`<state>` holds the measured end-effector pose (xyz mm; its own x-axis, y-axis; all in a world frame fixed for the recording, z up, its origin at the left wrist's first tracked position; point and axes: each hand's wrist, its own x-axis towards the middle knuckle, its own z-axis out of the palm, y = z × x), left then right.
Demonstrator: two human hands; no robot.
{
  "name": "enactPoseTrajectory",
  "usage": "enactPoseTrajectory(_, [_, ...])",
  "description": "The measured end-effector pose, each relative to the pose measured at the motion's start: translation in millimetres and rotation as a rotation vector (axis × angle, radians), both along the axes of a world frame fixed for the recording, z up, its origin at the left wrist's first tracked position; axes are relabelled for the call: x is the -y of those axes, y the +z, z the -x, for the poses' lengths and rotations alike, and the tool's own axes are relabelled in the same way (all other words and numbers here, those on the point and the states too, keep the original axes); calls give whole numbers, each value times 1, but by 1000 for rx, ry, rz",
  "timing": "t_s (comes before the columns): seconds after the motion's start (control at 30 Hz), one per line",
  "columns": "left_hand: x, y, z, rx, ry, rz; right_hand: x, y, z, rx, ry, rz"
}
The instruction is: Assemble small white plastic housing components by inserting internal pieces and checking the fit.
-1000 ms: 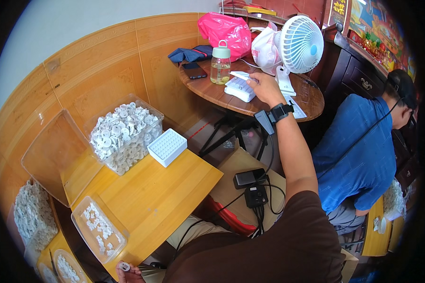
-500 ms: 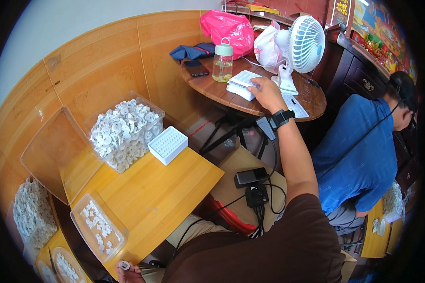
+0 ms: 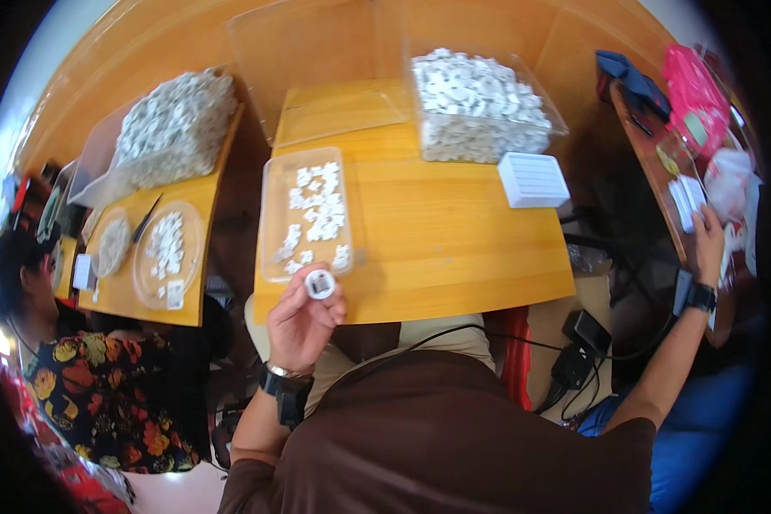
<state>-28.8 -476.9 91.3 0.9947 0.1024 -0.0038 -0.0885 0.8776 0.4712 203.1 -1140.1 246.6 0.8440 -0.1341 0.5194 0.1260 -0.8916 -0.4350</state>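
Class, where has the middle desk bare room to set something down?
Free: the wooden desk, centre and front right, between the shallow tray at left and the clear tub and white rack behind. Crowded: back right, under tub and rack; left, with tray and left hand.

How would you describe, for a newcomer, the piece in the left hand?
Start at the yellow table in the middle; the left hand is at its near left corner. It holds a small white disc with a dark, squarish mark. Unlike the white pieces lying in the shallow tray beyond, this disc is held up.
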Motion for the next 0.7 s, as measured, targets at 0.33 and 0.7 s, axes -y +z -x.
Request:
enactPoseTrajectory(0.33, [-3, -9, -1, 54, -39, 76, -15, 0, -10, -67, 28, -76])
enactPoseTrajectory(0.7, [-5, -15, 1, 94, -63, 143, -8, 2, -14, -63, -22, 113])
